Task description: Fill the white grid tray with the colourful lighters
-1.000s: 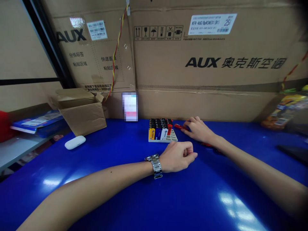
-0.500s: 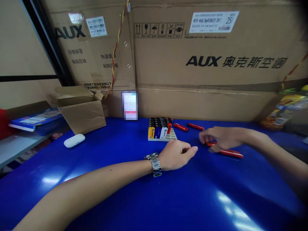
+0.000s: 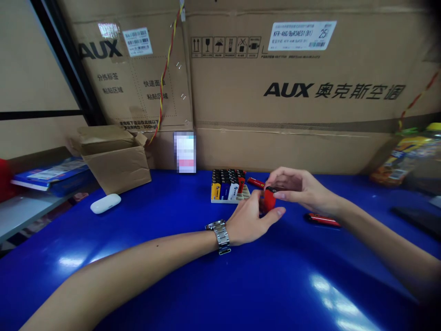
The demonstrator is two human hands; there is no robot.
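A red lighter [image 3: 269, 200] with a black top is upright in the fingers of my right hand [image 3: 303, 187], which pinch it near its upper end. My left hand [image 3: 248, 216], with a metal watch at the wrist, curves around the lighter's lower end, thumb and fingers apart; whether it touches the lighter I cannot tell. Just behind my left hand, a white tray [image 3: 223, 201] holds several lighters in rows, with vacant slots on its right side. One red lighter [image 3: 255, 182] lies beside the tray. Another red lighter [image 3: 323, 220] lies below my right wrist.
On the blue table [image 3: 193, 285], a white case [image 3: 105, 203] and an open cardboard box [image 3: 119, 168] stand at left. A phone [image 3: 186, 152] leans on large cartons [image 3: 234, 105] behind. A bottle [image 3: 396, 161] stands at right, with a dark flat object [image 3: 415, 220] nearby.
My right hand has picked up a red lighter from the table and brought it left, upright, to my left hand. My left hand has stayed nearly in place.
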